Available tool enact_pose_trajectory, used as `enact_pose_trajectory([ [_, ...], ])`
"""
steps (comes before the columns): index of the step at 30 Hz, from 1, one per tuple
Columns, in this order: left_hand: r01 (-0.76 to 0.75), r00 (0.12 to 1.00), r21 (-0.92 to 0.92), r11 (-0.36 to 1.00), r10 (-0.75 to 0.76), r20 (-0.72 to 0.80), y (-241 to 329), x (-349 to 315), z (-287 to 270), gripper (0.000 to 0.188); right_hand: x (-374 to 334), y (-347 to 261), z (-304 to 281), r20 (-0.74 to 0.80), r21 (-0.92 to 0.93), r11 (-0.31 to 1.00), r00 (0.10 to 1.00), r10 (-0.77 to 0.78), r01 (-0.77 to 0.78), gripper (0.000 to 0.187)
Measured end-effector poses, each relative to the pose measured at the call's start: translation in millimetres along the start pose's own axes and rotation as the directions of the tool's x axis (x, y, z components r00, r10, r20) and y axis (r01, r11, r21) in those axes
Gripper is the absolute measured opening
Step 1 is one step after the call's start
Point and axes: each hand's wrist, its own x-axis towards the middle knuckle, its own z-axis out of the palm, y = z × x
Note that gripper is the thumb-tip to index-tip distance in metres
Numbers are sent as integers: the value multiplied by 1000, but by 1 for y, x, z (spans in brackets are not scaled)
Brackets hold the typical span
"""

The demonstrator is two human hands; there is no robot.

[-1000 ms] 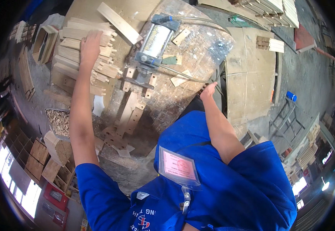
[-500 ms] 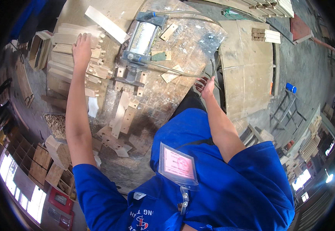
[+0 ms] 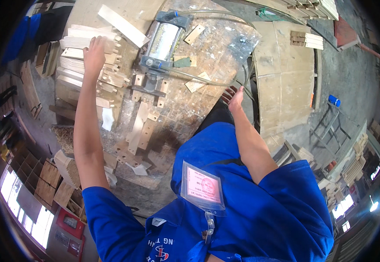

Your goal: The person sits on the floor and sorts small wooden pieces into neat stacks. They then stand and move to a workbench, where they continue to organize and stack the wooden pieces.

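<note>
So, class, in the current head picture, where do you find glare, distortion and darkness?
Head view: glare whites out the window at lower left and flares around the lamp at lower right; head view, rim: straight edges bend, and the corners go black; head view, upper left: the wood pieces look pale.

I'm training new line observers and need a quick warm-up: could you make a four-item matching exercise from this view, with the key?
Column one
1. Left hand
2. Right hand
3. Cylinder
4. Badge

Column two
a. Hanging in front of the blue shirt
b. On the bench, with hoses attached
c. At the pile of wooden pieces
d. Beside the bench's edge, fingers apart

Right pairs: 1-c; 2-d; 3-b; 4-a
</note>
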Motion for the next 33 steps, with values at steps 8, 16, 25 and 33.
enact_pose_trajectory([
  [8,-241,967,80,967,246,-65,-11,-17,-58,60,32,29,27,127,141,990,991,-32,14,71],
  [16,59,987,-376,925,2,158,35,-102,-143,62,-5,28,41,79,278,960,995,-66,42,77],
  [25,312,934,-703,639,-340,106,132,-237,-49,70,-7,20,41,-56,-264,964,997,-60,43,66],
  [33,353,866,-599,719,-493,-82,160,-267,-14,57,-35,10,60,329,-221,-975,939,-102,-29,47],
])
